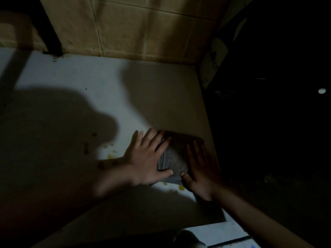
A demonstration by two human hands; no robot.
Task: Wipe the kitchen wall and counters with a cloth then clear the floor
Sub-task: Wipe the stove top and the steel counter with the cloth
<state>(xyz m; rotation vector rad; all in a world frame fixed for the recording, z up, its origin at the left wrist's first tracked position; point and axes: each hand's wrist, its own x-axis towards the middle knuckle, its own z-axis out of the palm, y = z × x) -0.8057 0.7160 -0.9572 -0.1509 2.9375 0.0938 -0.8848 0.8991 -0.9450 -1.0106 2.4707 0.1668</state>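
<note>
A folded grey cloth (174, 159) lies flat on the white counter (75, 81) near its right edge. My left hand (146, 158) presses on the cloth's left side with fingers spread and straight. On the cloth's right side my right hand (202, 169) lies flat, thumb at the near edge. Small yellow spills (181, 188) dot the counter just in front of the cloth, and more yellow drops (112, 152) lie to its left. Beige wall tiles (136, 27) rise behind the counter.
The scene is dim, with large shadows over the counter's left and front. A dark post (51, 31) stands at the back left corner. Right of the counter is a dark gap with a dark object (215, 56) bearing a pale label. White floor tile (220, 233) shows below.
</note>
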